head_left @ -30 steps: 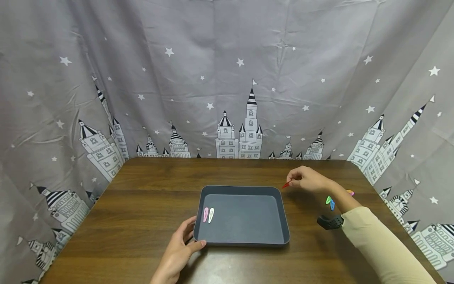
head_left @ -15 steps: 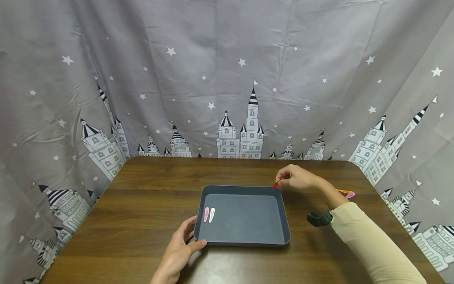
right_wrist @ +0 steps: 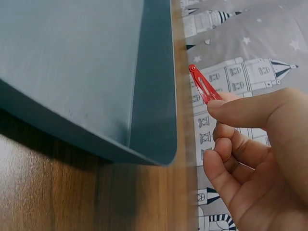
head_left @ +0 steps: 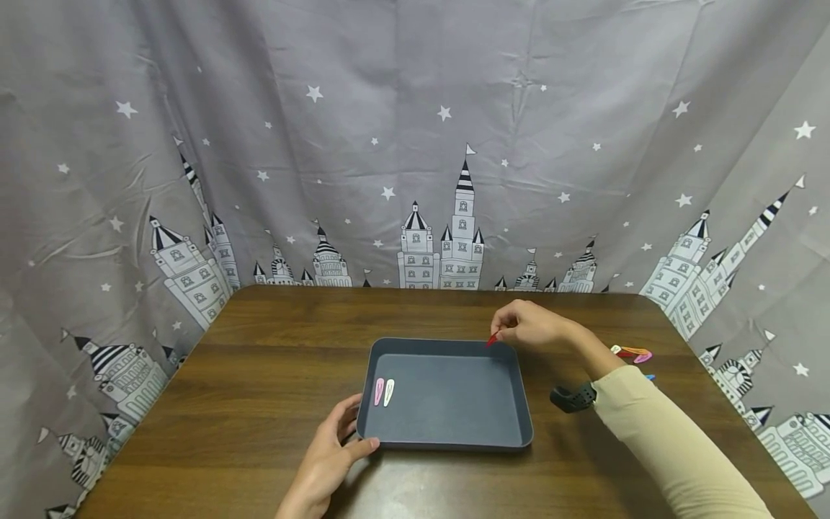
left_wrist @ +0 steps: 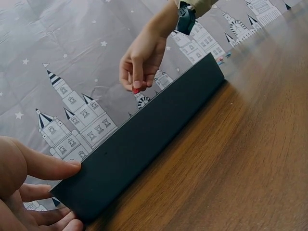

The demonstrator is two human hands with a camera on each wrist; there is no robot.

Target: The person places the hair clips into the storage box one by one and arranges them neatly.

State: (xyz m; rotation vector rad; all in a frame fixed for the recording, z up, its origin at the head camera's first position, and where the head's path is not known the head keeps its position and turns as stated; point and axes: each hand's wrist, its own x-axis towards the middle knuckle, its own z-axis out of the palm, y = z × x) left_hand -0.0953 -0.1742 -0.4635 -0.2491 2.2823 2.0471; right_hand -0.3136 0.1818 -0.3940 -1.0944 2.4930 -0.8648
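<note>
A red snap hair clip (right_wrist: 204,85) is pinched between thumb and fingertips of my right hand (head_left: 528,324), one end sticking out freely. In the head view that hand is over the far right corner of the dark grey tray (head_left: 447,411). My left hand (head_left: 327,450) grips the tray's near left corner; in the left wrist view its thumb (left_wrist: 67,168) lies on the rim, the other fingers around the outside. Inside the tray, near its left wall, a pink clip (head_left: 379,391) and a white clip (head_left: 389,393) lie side by side.
Several more clips (head_left: 638,355), orange, pink and others, lie on the wooden table (head_left: 279,360) at the right, partly behind the right forearm. A blue clip (head_left: 650,377) peeks out by the sleeve. A grey castle-print curtain (head_left: 363,144) hangs behind the table.
My right hand has moved left with the red clip, from beside the tray to over its far right corner. The left hand keeps its place on the tray.
</note>
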